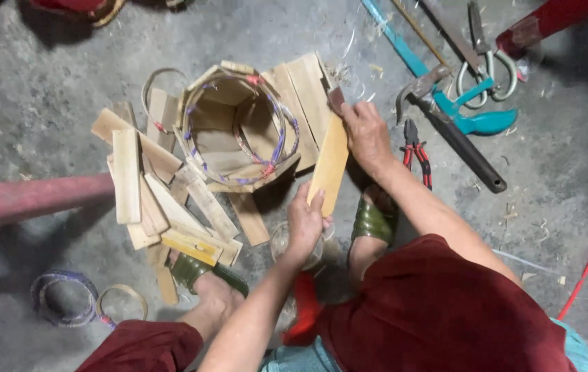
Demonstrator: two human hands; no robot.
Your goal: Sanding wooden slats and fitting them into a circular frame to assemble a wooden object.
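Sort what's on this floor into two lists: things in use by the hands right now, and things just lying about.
In use:
- wooden slat, held by the left hand at its lower end
- blade, gripped by the right hand against the slat's top
- slatted wooden bucket, right beside the slat

Lying about:
- hammer
- red pliers
- scissors
- teal saw
- loose slats
- wire rings

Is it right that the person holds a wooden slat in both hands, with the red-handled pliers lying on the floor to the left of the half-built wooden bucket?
Not quite. In the head view both hands, left hand and right hand, do hold the wooden slat, but the red-handled pliers lie to the right of the half-built wooden bucket, beside the hammer.
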